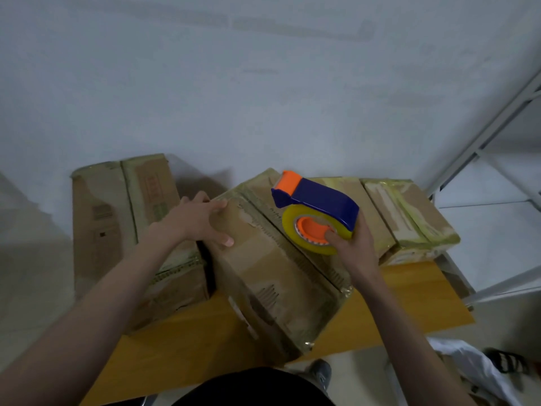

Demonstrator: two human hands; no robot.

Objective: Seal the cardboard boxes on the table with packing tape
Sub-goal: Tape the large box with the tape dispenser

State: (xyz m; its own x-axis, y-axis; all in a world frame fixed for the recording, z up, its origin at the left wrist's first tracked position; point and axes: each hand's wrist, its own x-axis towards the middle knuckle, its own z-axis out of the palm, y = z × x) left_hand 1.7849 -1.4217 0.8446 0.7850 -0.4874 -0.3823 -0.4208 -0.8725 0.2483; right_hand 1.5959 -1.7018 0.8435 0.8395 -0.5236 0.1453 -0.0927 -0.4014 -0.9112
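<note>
Head view: three worn, scuffed cardboard boxes are seen on the yellow desk; the right box at the far right corner looks already wrapped in glossy yellowish tape, while the middle box, skewed near the front edge, seems only partly taped. The middle box is steadied at its far left corner by the left hand, fingers spread flat, and the blue-and-orange plastic tape dispenser with its translucent roll is gripped above it by the right hand. The left box at the far left edge shows old tape residue; its seal cannot be judged.

We identify the place as a plain storeroom or packing area — bare white walls and pale floor tiles. Worn, tape-patched cardboard boxes crowd the far edge of a yellow wooden table. A white metal shelving frame stands beyond the table's right edge — utilitarian fittings, nothing domestic.
</note>
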